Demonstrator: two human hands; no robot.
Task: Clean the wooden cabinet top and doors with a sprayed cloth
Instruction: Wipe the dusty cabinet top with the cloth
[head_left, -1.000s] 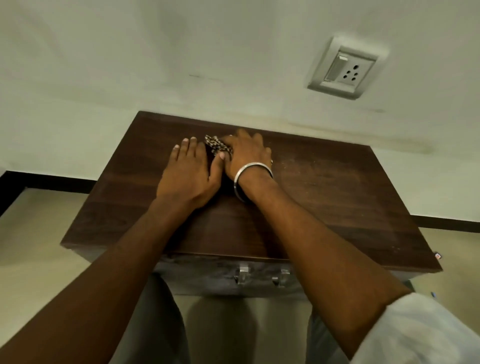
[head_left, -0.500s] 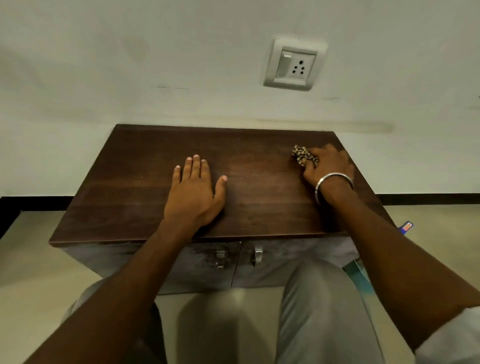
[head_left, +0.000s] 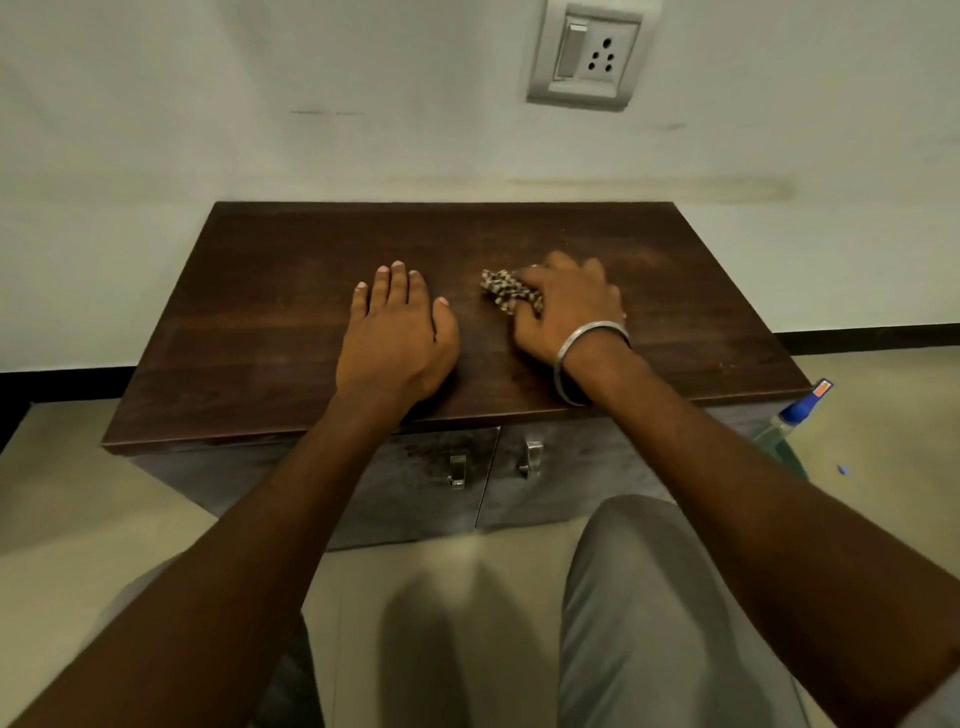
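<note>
No word, brand or number can be read here. The small orange tag on the blue cap of the spray bottle (head_left: 782, 431), at the right edge beside the cabinet, is too small and blurred to make out. The plate of the wall socket (head_left: 587, 54) carries no marking that can be read.
</note>
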